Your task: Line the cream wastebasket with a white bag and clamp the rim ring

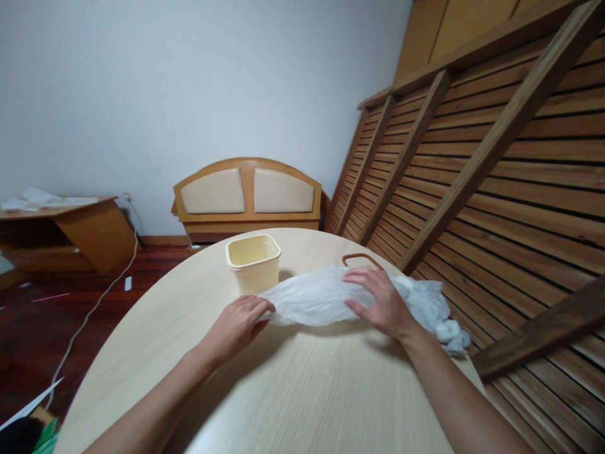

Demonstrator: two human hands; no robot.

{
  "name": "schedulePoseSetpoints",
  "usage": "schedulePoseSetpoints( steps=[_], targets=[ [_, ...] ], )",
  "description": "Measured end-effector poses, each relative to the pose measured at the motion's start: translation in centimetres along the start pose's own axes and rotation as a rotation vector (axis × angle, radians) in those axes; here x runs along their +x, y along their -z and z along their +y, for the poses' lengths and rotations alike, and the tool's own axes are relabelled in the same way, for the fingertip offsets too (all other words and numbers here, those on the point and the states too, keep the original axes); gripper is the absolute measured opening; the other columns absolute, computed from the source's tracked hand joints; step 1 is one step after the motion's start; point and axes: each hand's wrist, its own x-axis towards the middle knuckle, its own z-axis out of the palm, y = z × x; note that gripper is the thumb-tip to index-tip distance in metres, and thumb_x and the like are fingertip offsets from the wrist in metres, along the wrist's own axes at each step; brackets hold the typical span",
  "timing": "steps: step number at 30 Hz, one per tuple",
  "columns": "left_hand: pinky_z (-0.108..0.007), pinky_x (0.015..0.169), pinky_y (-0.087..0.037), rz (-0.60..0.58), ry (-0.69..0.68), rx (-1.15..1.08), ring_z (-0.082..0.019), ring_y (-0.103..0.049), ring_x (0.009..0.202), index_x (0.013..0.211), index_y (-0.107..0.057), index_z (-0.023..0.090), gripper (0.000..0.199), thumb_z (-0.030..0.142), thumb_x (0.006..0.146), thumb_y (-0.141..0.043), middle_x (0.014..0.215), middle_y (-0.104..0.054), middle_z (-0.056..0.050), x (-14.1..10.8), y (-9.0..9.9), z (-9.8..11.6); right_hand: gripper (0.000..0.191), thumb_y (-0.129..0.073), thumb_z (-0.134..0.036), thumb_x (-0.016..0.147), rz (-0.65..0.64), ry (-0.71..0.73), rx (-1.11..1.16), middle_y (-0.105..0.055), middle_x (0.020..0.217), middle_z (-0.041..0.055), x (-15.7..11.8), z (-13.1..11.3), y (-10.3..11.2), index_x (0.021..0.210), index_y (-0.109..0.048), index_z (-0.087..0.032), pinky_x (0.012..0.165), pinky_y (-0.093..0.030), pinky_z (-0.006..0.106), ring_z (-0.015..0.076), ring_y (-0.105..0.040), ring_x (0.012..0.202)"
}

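A translucent white plastic bag [312, 296] stretches sideways across the round table, bunched lengthwise. My left hand [246, 320] is closed on its left end, fingers and thumb pinched together. Over the right part of the bag lies my right hand [380, 302], its fingers spread and curved, with the thumb apart from them; it touches the plastic without closing on it. Just behind the bag's left end stands a pale yellow square plastic bin [258, 274], upright with its mouth up. A brown curved handle-like rod [362, 256] shows behind my right hand, its lower part hidden.
More crumpled white plastic [437, 315] lies at the right edge of the pale round table [326, 384]. A slatted wooden panel [472, 189] leans close on the right. Beyond the table are a headboard [248, 189] and a low desk [94, 233]. A white cable [94, 309] crosses the floor.
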Motion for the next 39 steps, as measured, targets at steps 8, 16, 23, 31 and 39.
schedulePoseSetpoints(
  steps=[8, 16, 23, 31, 39],
  targets=[
    [-0.028, 0.076, -0.057, 0.315, 0.191, -0.308, -0.018, -0.071, 0.084, 0.099, -0.066, 0.019, 0.021, 0.025, 0.099, -0.046, 0.092, -0.076, -0.007, 0.2, 1.9, 0.5, 0.024, -0.058, -0.023, 0.094, -0.152, 0.001, 0.045, -0.077, 0.111, 0.0025, -0.5, 0.9, -1.7, 0.114, -0.069, -0.031, 0.114, -0.035, 0.058, 0.0259, -0.067, 0.111],
    [-0.036, 0.089, -0.056, 0.535, 0.328, -0.145, -0.022, -0.067, 0.100, 0.111, -0.063, 0.020, 0.020, 0.022, 0.094, -0.053, 0.107, -0.070, -0.009, 0.6, 1.8, 1.0, 0.020, -0.054, -0.019, 0.091, 0.025, -0.164, -0.008, -0.075, 0.102, 0.0048, -0.3, 1.7, -1.1, 0.104, -0.068, -0.026, 0.096, -0.049, 0.046, 0.0273, -0.068, 0.101],
    [-0.042, 0.098, -0.051, 0.147, -0.312, -0.047, -0.025, -0.061, 0.115, 0.132, -0.054, 0.024, 0.041, 0.026, 0.092, -0.060, 0.129, -0.065, -0.010, 0.5, 1.1, 6.0, 0.021, -0.053, -0.019, 0.095, -0.105, -0.113, -0.026, -0.073, 0.110, 0.0066, -0.2, 1.3, -1.8, 0.108, -0.068, -0.025, 0.096, -0.048, 0.047, 0.0274, -0.065, 0.107],
    [-0.034, 0.081, -0.052, 0.145, -0.173, -0.215, -0.020, -0.065, 0.087, 0.102, -0.061, 0.019, 0.021, 0.009, 0.093, -0.045, 0.089, -0.073, -0.006, 0.8, -0.3, 5.9, 0.025, -0.058, -0.017, 0.093, -0.222, -0.031, -0.073, -0.074, 0.115, 0.0058, -0.6, 1.7, -2.8, 0.113, -0.069, -0.028, 0.111, -0.037, 0.057, 0.0285, -0.062, 0.117],
    [-0.034, 0.071, -0.051, 0.197, 0.087, -0.619, -0.020, -0.062, 0.077, 0.090, -0.061, 0.018, 0.047, 0.048, 0.103, -0.027, 0.083, -0.068, -0.008, 0.4, 2.2, 4.7, 0.029, -0.053, -0.011, 0.088, -0.205, -0.113, -0.167, -0.074, 0.111, 0.0101, -0.9, 3.2, -2.3, 0.107, -0.073, -0.021, 0.109, -0.041, 0.060, 0.0293, -0.064, 0.114]
  ],
)
